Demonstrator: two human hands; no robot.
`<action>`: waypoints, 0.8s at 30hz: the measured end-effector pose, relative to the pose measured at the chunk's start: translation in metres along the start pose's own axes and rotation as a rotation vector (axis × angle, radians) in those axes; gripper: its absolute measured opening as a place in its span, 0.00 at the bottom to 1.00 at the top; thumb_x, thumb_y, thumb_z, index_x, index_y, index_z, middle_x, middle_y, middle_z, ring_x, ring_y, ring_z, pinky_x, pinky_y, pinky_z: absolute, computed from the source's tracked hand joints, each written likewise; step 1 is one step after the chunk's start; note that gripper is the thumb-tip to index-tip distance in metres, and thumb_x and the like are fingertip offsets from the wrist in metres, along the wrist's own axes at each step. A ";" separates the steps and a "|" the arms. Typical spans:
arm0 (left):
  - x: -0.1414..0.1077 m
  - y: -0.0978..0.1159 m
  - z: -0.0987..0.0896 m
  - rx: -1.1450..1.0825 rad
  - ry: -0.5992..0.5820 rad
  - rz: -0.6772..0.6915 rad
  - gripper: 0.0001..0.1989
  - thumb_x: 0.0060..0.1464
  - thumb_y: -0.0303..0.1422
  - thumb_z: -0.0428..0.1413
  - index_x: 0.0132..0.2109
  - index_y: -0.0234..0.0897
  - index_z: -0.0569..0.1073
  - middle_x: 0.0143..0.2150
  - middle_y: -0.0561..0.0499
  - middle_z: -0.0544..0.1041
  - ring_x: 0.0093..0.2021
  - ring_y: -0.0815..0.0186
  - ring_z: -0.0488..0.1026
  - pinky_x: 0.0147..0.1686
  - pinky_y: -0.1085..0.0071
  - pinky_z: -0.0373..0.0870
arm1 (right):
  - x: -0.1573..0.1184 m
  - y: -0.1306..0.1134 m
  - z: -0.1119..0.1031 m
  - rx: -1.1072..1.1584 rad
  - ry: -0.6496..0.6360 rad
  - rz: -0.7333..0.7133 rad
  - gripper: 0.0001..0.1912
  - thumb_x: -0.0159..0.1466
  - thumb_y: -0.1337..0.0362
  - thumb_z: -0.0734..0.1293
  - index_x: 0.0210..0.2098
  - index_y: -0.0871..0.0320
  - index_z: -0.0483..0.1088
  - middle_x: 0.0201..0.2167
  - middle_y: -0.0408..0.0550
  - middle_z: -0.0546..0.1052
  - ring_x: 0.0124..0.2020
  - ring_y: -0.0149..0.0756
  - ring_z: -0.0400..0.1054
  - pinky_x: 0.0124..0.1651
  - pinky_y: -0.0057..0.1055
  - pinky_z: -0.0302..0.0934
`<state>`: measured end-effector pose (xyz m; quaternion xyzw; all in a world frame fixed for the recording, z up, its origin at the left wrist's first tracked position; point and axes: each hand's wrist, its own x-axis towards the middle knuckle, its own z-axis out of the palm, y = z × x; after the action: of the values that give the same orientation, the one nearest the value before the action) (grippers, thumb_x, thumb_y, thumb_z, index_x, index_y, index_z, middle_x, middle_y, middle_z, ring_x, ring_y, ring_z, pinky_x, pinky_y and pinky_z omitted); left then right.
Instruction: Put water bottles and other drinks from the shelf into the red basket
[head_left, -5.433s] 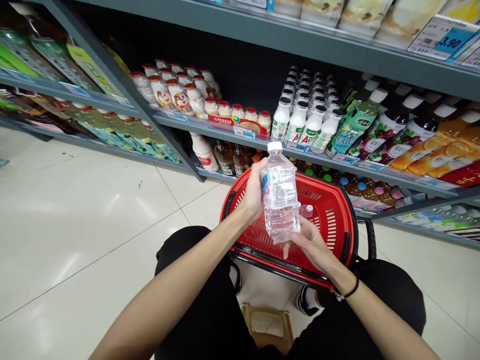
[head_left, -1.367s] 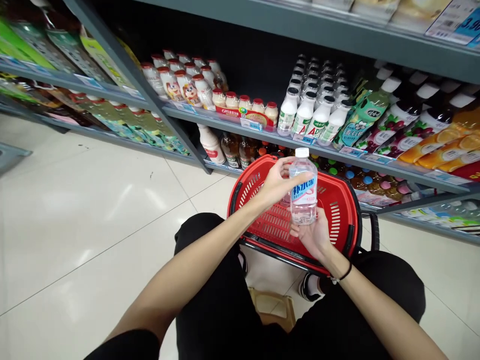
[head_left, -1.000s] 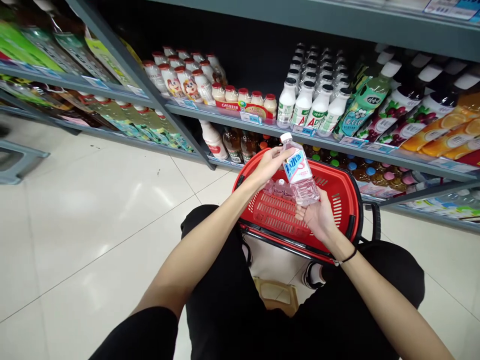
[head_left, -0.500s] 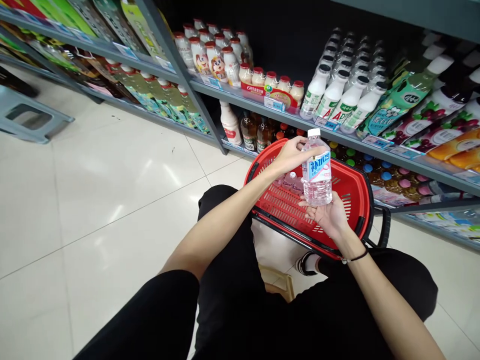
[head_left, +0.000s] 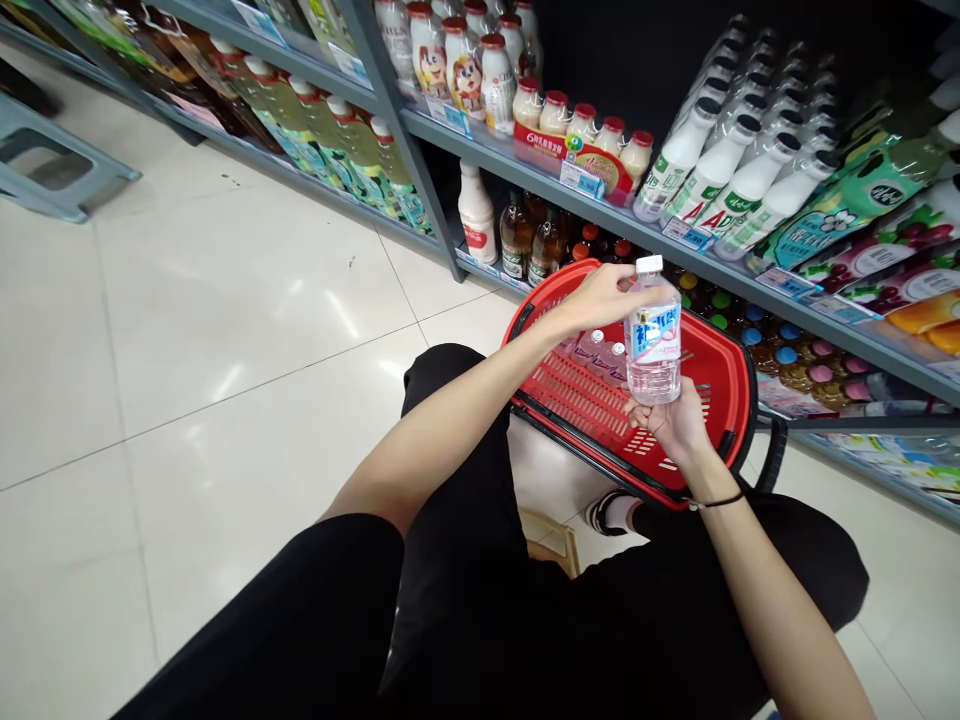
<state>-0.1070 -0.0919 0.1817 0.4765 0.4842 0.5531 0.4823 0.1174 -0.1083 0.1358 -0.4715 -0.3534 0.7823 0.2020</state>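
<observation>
A clear plastic drink bottle (head_left: 654,345) with a white cap and a blue and pink label is held almost upright above the red shopping basket (head_left: 739,400). My left hand (head_left: 604,298) is closed round the bottle's upper part, just below the cap. Cupped beneath the base, my right hand (head_left: 679,425) bears it from below, fingers curled under it. Inside the basket, along its far side, lie small bottles (head_left: 596,347) with white caps and purplish labels, partly hidden by my left hand and the bottle.
A drinks shelf (head_left: 517,185) stands behind the basket, with white bottles (head_left: 705,185) and a red-wrapped pack of small bottles (head_left: 581,140). Beside the basket is its black handle (head_left: 772,455). A grey stool (head_left: 60,160) is at the far left, on tiled floor.
The view has shifted, so the shelf goods appear farther right and the left-hand shelves higher. The bottle stays in both hands above the basket, with little change in grip.
</observation>
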 end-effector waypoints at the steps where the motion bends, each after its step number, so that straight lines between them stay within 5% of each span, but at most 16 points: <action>1: -0.001 0.000 0.000 0.002 -0.014 0.004 0.17 0.48 0.42 0.68 0.42 0.35 0.81 0.38 0.44 0.80 0.43 0.55 0.74 0.47 0.59 0.68 | 0.002 0.001 -0.003 0.003 0.005 0.009 0.31 0.69 0.43 0.52 0.38 0.61 0.76 0.23 0.53 0.78 0.17 0.36 0.63 0.23 0.34 0.67; 7: -0.004 0.003 0.002 0.017 -0.035 0.081 0.20 0.42 0.36 0.71 0.43 0.33 0.81 0.39 0.42 0.80 0.44 0.54 0.73 0.48 0.59 0.68 | 0.018 -0.004 -0.020 -0.086 0.043 0.005 0.27 0.68 0.47 0.55 0.40 0.60 0.76 0.28 0.54 0.81 0.27 0.42 0.74 0.33 0.38 0.73; 11: -0.008 0.007 0.011 0.046 0.006 0.116 0.22 0.43 0.39 0.71 0.44 0.32 0.80 0.40 0.43 0.80 0.44 0.55 0.73 0.48 0.60 0.67 | 0.026 -0.021 -0.029 -0.266 0.097 -0.217 0.20 0.67 0.49 0.61 0.44 0.56 0.77 0.39 0.50 0.83 0.43 0.46 0.78 0.43 0.40 0.74; 15: -0.006 -0.004 0.032 -0.037 0.027 0.071 0.22 0.44 0.42 0.71 0.43 0.32 0.80 0.41 0.43 0.80 0.44 0.57 0.74 0.47 0.62 0.68 | 0.014 -0.040 -0.037 -0.378 0.012 -0.458 0.24 0.65 0.41 0.67 0.46 0.55 0.79 0.47 0.49 0.82 0.53 0.48 0.75 0.53 0.42 0.72; 20: 0.001 -0.016 0.057 -0.215 0.073 -0.032 0.22 0.48 0.45 0.69 0.42 0.31 0.81 0.44 0.41 0.80 0.46 0.58 0.75 0.50 0.61 0.70 | -0.013 -0.051 -0.040 -0.506 0.039 -0.515 0.24 0.59 0.49 0.78 0.49 0.55 0.79 0.47 0.50 0.83 0.50 0.48 0.77 0.57 0.45 0.71; 24: 0.002 -0.014 0.061 -0.243 -0.012 -0.066 0.22 0.50 0.45 0.68 0.44 0.30 0.80 0.46 0.39 0.80 0.51 0.55 0.76 0.53 0.59 0.71 | -0.019 -0.049 -0.038 -0.504 0.086 -0.568 0.22 0.59 0.48 0.78 0.46 0.56 0.80 0.46 0.51 0.83 0.47 0.45 0.78 0.55 0.42 0.72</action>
<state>-0.0459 -0.0845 0.1723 0.4016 0.4261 0.5887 0.5573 0.1596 -0.0739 0.1722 -0.4220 -0.6427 0.5631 0.3030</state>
